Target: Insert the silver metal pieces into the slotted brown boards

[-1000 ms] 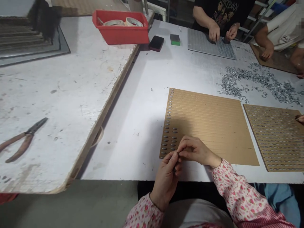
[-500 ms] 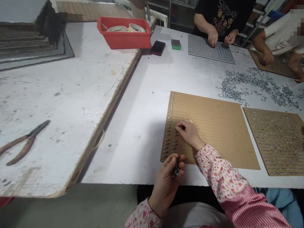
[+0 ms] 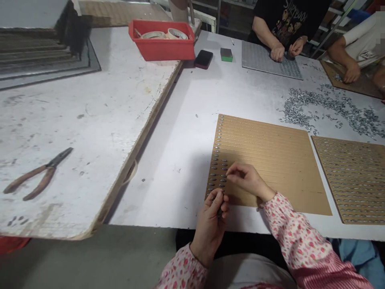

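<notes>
A brown grooved board [image 3: 270, 160] lies on the white table, with small silver pieces [image 3: 218, 133] in a column down its left edge and a shorter second column beside it. My left hand [image 3: 212, 218] is closed around several small metal pieces at the board's lower left corner; its fingers partly hide them. Just right of the second column, my right hand [image 3: 245, 176] is over the board with thumb and forefinger brought together. Whatever is between those fingertips is too small to make out.
A second board [image 3: 355, 180] full of pieces lies at the right, below a loose pile [image 3: 300, 106]. Pliers [image 3: 49, 168] and a red bin [image 3: 165, 48] are on the left tabletop. Two people work across the table.
My right hand has drawn back from the second column and slightly down. Another piece shows at the top of that column. My left hand has turned and closed more. The view has shifted slightly.
</notes>
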A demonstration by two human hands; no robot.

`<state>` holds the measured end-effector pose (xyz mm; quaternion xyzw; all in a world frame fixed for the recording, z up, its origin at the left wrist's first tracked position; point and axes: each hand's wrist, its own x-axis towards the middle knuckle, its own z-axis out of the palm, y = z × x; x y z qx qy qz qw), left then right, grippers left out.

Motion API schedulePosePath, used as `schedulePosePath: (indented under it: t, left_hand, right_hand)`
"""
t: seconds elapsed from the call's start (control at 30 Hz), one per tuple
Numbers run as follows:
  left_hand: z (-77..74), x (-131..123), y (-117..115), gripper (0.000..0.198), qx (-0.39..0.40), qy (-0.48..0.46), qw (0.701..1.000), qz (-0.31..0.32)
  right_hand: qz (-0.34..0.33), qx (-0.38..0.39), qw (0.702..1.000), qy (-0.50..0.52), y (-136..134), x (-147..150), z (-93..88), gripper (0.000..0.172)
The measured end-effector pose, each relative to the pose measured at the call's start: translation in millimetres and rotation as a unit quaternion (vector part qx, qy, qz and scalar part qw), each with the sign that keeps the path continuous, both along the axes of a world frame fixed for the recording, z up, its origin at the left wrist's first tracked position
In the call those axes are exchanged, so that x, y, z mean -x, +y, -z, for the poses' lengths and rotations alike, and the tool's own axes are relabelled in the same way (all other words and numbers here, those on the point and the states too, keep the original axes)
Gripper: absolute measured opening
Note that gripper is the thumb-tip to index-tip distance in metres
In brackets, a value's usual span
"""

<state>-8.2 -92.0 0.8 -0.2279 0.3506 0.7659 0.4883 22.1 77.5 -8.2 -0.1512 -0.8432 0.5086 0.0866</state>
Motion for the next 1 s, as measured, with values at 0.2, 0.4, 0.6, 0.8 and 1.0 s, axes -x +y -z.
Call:
schedulePosePath:
  t: [0.2, 0.4, 0.6, 0.8, 1.0]
  left_hand:
    - [2.3, 0.5, 5.6, 0.038, -0.009, -0.001, 1.0, 0.021]
    - [0.7, 2.5, 6.9, 0.037, -0.006, 0.001, 1.0, -0.007]
    - [-1.4, 2.9, 3.3, 0.031, -0.013, -0.01, 1.0, 0.006]
    - [-1.9, 0.1, 1.3, 0.038, -0.012, -0.025, 1.0, 0.012]
    - [2.5, -3.6, 0.7, 0.039, -0.005, -0.027, 1.0, 0.014]
  right_hand:
    - [-0.079, 0.104, 0.991, 0.022, -17.5, -23.3, -10.0, 0.016]
    - [0.022, 0.2, 0.979, 0.025, -10.7, -5.6, -3.3, 0.017]
    - [0.065, -0.057, 0.996, -0.027, 29.5, 31.1, 7.4, 0.009]
    - [0.031, -0.185, 0.98, -0.064, 34.1, 43.6, 14.8, 0.009]
    - [0.028, -0.2, 0.976, -0.084, 33.3, 46.9, 17.2, 0.01]
